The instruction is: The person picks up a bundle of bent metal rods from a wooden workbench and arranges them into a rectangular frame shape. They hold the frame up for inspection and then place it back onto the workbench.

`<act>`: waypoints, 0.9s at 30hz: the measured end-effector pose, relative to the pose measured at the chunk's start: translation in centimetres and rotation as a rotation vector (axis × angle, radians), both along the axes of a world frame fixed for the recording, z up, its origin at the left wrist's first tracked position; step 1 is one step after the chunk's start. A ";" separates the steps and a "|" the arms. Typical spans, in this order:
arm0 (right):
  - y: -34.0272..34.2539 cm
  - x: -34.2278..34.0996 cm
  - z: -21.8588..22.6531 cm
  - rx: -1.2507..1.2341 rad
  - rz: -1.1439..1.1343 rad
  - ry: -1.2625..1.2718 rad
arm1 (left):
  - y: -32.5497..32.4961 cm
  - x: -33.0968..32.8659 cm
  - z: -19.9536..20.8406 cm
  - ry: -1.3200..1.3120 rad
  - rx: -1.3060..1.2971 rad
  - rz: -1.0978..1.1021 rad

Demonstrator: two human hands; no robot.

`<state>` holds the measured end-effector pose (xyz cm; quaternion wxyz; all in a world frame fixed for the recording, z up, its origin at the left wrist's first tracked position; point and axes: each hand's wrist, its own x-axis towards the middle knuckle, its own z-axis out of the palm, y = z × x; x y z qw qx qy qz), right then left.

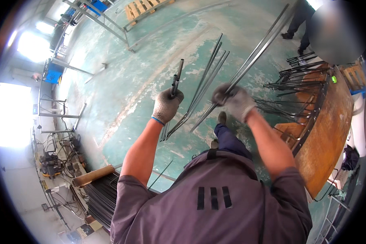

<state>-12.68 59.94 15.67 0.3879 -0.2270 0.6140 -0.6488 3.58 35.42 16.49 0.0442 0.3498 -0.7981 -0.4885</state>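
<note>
My left hand (166, 106), in a grey knit glove, is closed around a few short dark metal tubes (176, 79) that stick up out of the fist. My right hand (234, 101), also gloved, grips a bundle of long thin metal rods (259, 45) that run up and to the right. A second fan of thin rods (207, 75) passes between the two hands, its lower ends reaching below my left hand. Both hands are raised above the green floor (122, 93). My grey work shirt fills the lower middle of the view.
A rusty brown round table (333, 134) on the right carries several bent wire pieces (297, 87). Another person's legs (299, 20) stand at the top right. A stack of dark rods (103, 195) and a cardboard tube (92, 175) lie lower left; metal frames (105, 24) and a wooden pallet (144, 8) stand at the top.
</note>
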 end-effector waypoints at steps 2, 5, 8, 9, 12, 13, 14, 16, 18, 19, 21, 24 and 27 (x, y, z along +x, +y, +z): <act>-3.7 1.6 -4.7 0.137 0.037 -0.043 | -1.8 -1.2 0.2 -0.020 -0.004 0.015; -8.9 4.0 -11.1 0.087 0.121 0.201 | -4.8 -3.4 -0.5 -0.011 0.040 0.036; -14.1 6.8 -15.2 0.093 0.164 0.280 | -7.8 -4.7 -1.5 0.022 0.112 0.037; -15.1 6.9 -16.1 0.133 0.162 0.308 | -8.2 -5.6 -1.2 0.026 0.125 0.022; -18.2 7.1 -20.1 0.185 0.224 0.397 | -9.7 -8.5 -0.8 0.053 0.211 -0.009; -19.1 7.4 -20.8 0.204 0.248 0.358 | -10.4 -8.7 -0.4 0.051 0.187 -0.035; -19.7 7.4 -21.0 0.227 0.275 0.333 | -10.8 -8.9 0.1 0.064 0.167 -0.058; -21.1 7.3 -21.5 0.268 0.293 0.324 | -12.5 -9.3 0.9 0.048 0.140 -0.118; -23.1 7.1 -23.1 0.295 0.275 0.347 | -14.2 -9.5 0.9 0.003 0.184 -0.148; -23.8 7.1 -24.0 0.295 0.300 0.420 | -15.1 -9.4 0.7 -0.017 0.204 -0.167; -25.5 7.2 -24.8 0.366 0.333 0.394 | -16.6 -8.7 -0.5 0.118 0.410 -0.137; -28.3 7.1 -25.1 0.451 0.337 0.367 | -19.2 -8.7 -1.0 0.167 0.522 -0.150; -30.6 7.5 -24.0 0.386 0.304 0.396 | -21.3 -8.4 -2.0 0.182 0.542 -0.223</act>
